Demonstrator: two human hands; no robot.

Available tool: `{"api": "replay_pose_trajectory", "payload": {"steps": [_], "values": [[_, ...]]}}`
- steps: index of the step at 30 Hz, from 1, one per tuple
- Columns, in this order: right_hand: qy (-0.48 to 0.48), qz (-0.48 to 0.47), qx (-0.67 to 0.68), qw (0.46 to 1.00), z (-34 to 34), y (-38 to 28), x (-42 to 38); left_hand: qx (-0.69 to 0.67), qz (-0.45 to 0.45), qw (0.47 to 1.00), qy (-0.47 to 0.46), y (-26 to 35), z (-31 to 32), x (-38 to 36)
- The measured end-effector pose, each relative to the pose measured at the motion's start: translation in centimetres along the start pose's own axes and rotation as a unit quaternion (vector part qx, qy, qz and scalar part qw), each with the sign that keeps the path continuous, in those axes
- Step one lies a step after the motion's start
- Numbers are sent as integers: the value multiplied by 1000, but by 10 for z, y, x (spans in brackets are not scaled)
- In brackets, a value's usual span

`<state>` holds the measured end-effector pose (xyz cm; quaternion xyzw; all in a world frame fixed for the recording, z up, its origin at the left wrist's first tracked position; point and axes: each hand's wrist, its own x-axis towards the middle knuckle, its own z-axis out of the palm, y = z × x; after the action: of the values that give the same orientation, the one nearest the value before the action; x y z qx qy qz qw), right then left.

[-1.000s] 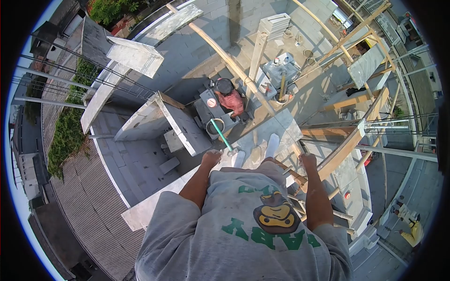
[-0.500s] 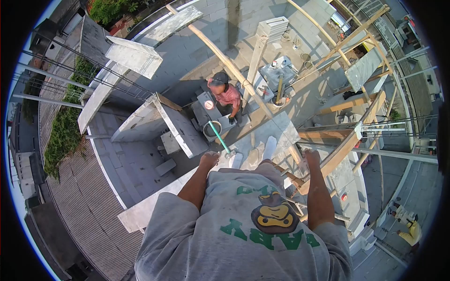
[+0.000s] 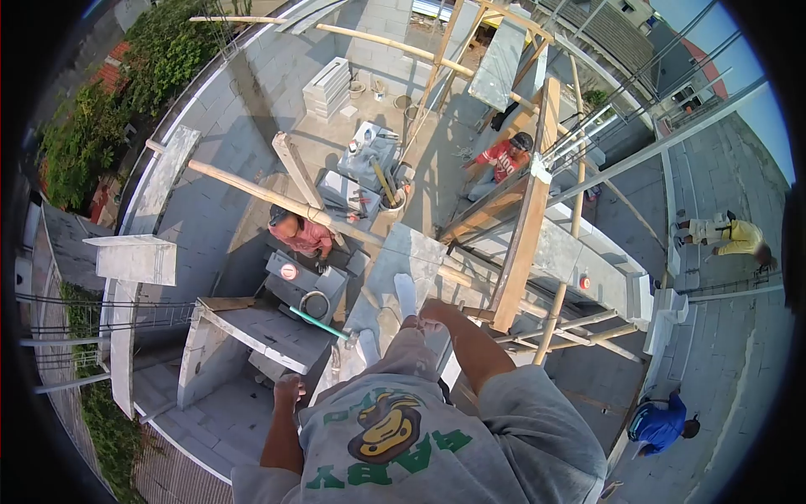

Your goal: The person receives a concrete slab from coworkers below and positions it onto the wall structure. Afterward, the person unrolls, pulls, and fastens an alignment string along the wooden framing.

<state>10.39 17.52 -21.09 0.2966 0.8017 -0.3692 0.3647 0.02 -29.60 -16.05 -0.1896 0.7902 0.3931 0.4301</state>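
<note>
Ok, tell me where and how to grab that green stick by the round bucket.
Grip the green stick around its middle, probably with the left hand, coming from above on the wearer's side. It is thin and straight, so fingers should wrap it easily; its middle looks exposed on that side, while the bucket crowds its far end.

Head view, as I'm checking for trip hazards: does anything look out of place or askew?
Perhaps the green handle: it slants past the round tub, its near end close to the person's left foot, where it might trip someone.
</note>
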Motion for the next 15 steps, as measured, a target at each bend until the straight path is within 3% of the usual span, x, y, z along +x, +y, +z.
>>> {"api": "replay_pose_trajectory", "payload": {"steps": [1,2,3,4,5,6,8,9,11,12,13,14,15], "values": [[-28,80,77,993,-26,-9,-14,0,-7,1000,-3,2,-4,4],[-51,103,37,993,-73,-28,-37,-6,5,1000,8,12,-3,3],[47,112,112,986,-99,2,-6,-15,15,1000,19,28,0,-2],[199,-15,-98,975,-141,12,-9,-25,23,999,33,40,2,-6],[387,-60,-324,861,-184,21,-15,-11,32,999,27,45,5,-1],[489,-22,-305,817,-235,15,-36,-37,14,999,9,39,9,20],[619,44,-109,777,-329,12,-73,-20,34,999,23,70,25,-4],[680,55,-6,731,-376,10,-93,-20,67,997,23,66,32,-2],[679,43,43,732,-456,21,-122,-45,78,996,2,64,46,-1],[712,18,-197,673,-457,-8,-156,-59,79,995,-6,44,56,15],[657,-61,207,722,-464,-28,-175,-71,83,994,-19,28,64,32],[638,-123,344,678,-459,-42,-173,-66,78,995,-18,21,69,35],[610,-153,341,698,-445,-47,-168,-57,74,995,-21,16,74,36]]}}
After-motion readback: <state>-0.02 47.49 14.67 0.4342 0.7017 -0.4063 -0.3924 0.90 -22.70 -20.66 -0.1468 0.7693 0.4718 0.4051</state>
